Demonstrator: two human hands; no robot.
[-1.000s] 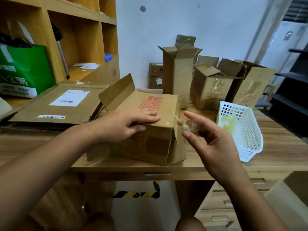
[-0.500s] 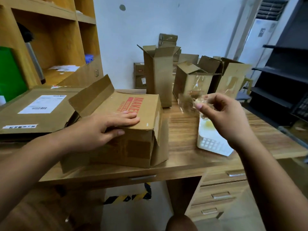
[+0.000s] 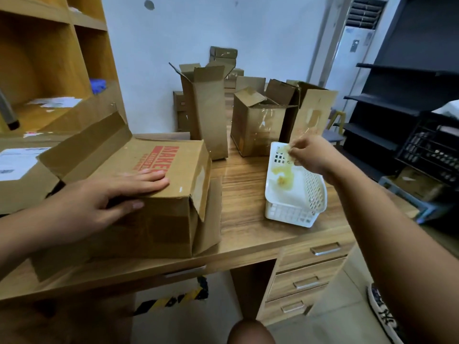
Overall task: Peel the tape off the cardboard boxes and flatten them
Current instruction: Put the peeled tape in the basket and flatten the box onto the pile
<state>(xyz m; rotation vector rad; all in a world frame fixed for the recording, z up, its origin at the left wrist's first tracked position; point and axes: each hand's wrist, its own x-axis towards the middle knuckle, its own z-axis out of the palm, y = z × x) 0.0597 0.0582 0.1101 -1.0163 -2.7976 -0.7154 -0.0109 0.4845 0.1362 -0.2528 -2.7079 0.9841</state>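
A brown cardboard box [image 3: 159,194] with red print lies on the wooden desk [image 3: 248,219], its back flap raised and its right end flaps loose. My left hand [image 3: 109,197] rests flat on the box's top near the front edge, thumb against the front face. My right hand [image 3: 310,155] is over the far rim of a white plastic basket [image 3: 295,209] and pinches a crumpled strip of clear tape [image 3: 285,151]. More wads of yellowish tape [image 3: 282,176] lie inside the basket.
Several opened cardboard boxes [image 3: 206,108] stand at the back of the desk against the wall. A flattened box with a shipping label [image 3: 17,167] lies at the left below wooden shelves [image 3: 49,58]. Desk drawers [image 3: 310,269] sit below right, black racks [image 3: 409,120] further right.
My right hand carried the peeled tape from the box's right end over to the basket. My left hand stayed on the box top. The view shifted right.
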